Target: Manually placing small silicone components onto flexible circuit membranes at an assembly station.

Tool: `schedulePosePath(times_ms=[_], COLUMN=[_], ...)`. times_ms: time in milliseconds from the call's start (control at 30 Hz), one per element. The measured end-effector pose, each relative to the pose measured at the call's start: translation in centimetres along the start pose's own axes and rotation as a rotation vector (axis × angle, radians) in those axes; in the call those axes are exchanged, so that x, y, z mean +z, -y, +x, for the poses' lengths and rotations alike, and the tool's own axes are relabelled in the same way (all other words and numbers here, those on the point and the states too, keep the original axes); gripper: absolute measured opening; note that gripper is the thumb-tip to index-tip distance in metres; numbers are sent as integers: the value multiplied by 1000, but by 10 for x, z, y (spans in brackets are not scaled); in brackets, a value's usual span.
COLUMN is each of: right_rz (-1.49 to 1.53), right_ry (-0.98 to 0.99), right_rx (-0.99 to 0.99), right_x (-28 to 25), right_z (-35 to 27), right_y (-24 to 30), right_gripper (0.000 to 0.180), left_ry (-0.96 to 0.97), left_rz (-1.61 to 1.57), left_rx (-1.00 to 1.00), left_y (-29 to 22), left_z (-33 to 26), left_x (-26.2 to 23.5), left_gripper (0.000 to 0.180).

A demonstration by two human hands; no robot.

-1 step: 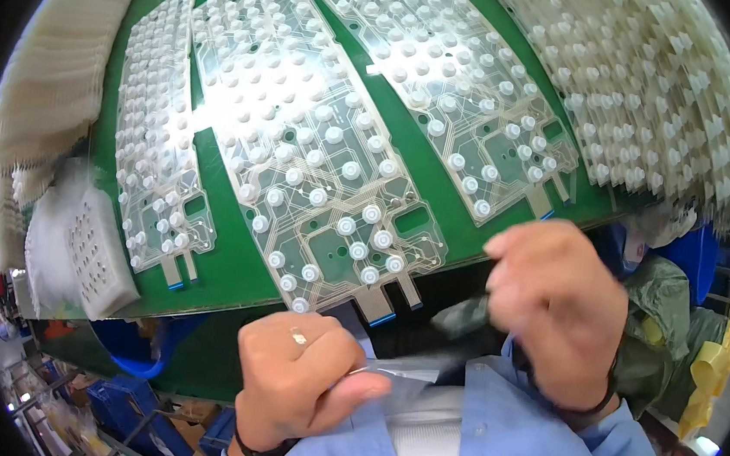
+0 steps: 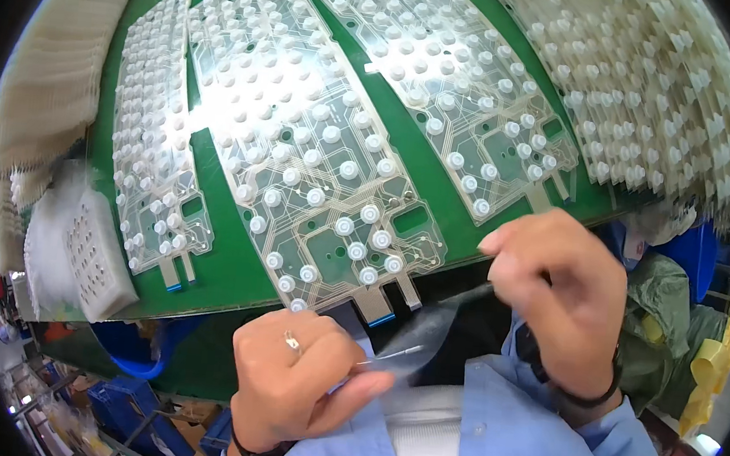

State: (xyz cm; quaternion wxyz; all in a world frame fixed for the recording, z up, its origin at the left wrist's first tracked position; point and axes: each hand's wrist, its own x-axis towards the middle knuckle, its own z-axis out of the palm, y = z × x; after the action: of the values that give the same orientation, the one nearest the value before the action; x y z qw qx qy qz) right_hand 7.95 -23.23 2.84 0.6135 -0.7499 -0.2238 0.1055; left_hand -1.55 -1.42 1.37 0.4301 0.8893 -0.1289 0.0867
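Note:
Close to my body, my left hand [image 2: 295, 383] is closed with thumb and fingers pinched on a thin strip of clear plastic film [image 2: 415, 345]. The film slants up toward my right hand [image 2: 560, 297], which is curled with its fingers together; whether it grips the film's far end is hidden. Just beyond my left hand lies a clear keyboard membrane sheet [image 2: 362, 267] with white rubber domes, its ribbon tails hanging past the table edge. Similar sheets lie to its left [image 2: 163, 202] and right [image 2: 476, 151].
A green table [image 2: 222, 276] bears the sheets. Stacks of domed sheets stand at the right [image 2: 654, 97] and pale sheets [image 2: 57, 71] at the left, near a white perforated block [image 2: 102, 257]. Below are a blue bin [image 2: 133, 351] and, at right, green plastic bags [image 2: 657, 319].
The plastic film has swung, and its blurred shape now reads as a slanting strip. My left hand has shifted slightly left; my right hand has barely moved.

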Motion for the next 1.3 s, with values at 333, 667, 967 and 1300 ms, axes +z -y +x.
schedulePosePath(times_ms=[333, 667, 967, 1300], right_rz=[-134, -225, -254, -284], right_ry=[140, 120, 118, 107], right_rx=[272, 244, 256, 241], right_x=[9, 15, 16, 19], right_z=[25, 27, 27, 27], right_y=[-14, -18, -17, -18], right_gripper=[6, 5, 4, 4], left_ry=[145, 105, 92, 97], left_rz=[205, 174, 175, 166], left_rx=[50, 113, 116, 108], left_y=[11, 24, 26, 25], left_z=[10, 6, 4, 5], left_x=[8, 15, 15, 15], left_gripper=[20, 26, 26, 25])
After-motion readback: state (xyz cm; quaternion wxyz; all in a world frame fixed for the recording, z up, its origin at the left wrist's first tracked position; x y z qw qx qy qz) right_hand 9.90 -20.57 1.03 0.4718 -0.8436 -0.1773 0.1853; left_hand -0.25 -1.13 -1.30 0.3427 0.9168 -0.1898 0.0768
